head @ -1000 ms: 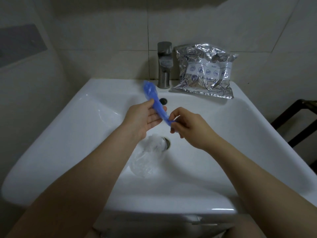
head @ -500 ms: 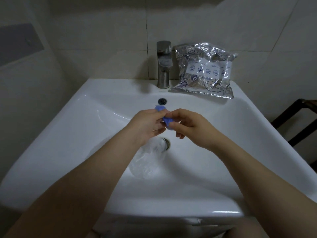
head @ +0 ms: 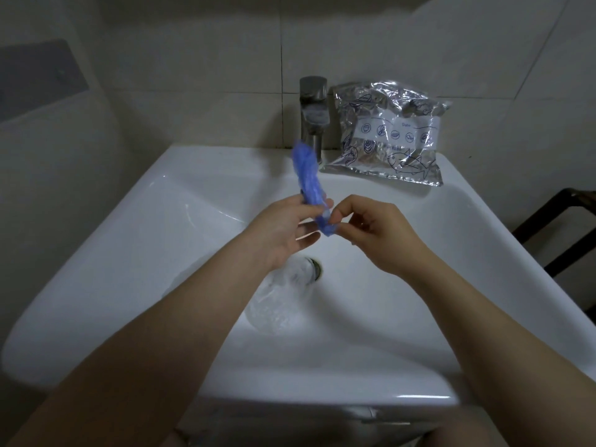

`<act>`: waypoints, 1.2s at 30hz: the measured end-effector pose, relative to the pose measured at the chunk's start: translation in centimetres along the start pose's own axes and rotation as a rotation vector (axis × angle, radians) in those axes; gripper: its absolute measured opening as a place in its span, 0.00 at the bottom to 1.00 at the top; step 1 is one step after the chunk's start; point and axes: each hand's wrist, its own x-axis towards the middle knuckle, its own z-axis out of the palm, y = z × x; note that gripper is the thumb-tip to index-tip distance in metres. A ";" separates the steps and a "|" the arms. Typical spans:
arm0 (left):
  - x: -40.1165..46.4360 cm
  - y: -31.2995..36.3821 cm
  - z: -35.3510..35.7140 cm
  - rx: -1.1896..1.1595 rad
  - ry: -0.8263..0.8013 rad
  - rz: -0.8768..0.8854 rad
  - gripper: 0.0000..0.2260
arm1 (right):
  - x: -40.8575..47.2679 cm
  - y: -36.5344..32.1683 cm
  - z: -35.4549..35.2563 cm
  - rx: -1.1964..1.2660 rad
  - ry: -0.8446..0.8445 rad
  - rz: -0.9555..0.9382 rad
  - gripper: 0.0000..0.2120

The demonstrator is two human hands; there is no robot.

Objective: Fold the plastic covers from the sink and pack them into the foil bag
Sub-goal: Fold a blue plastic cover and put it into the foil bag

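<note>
A white sink (head: 200, 201) holds a clear plastic cover (head: 277, 304) by its drain; the foil bag (head: 387, 137) waits on the back ledge. Above the basin, the left hand (head: 277, 233) grips a blue cover (head: 309, 185) and the right hand (head: 371, 233) pinches its lower end. Bunched small half a second ago, it now stands long again, so folding seems unfinished.

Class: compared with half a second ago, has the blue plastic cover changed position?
Yes. The blue plastic cover was bunched between both hands; now it stretches up toward the faucet, its free end overlapping the faucet base.
</note>
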 end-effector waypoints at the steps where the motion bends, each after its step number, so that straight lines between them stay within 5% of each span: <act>1: 0.1 0.1 -0.2 -0.044 -0.003 0.002 0.08 | 0.0 0.0 0.0 0.002 -0.026 0.018 0.12; 6: 0.0 0.1 -0.4 -0.036 0.010 -0.013 0.08 | 0.1 0.4 0.4 0.069 -0.042 0.134 0.10; 17: -0.5 -0.5 0.9 0.022 -0.087 0.041 0.07 | 0.2 0.7 1.4 0.042 0.219 0.252 0.12; 21: -0.5 -0.6 0.9 0.010 -0.106 0.037 0.07 | 0.3 0.7 1.0 0.003 0.193 0.175 0.13; 26: -0.3 -0.2 0.5 -0.003 -0.058 0.039 0.08 | 0.2 0.2 -0.2 -0.061 0.115 -0.095 0.02; 29: -0.3 -0.2 0.3 -0.018 -0.036 0.031 0.08 | 0.1 0.7 -0.1 -0.266 0.044 -0.201 0.13; 36: -0.5 -0.1 0.6 -0.029 -0.009 -0.061 0.10 | 0.3 1.2 0.3 -0.338 0.047 -0.201 0.06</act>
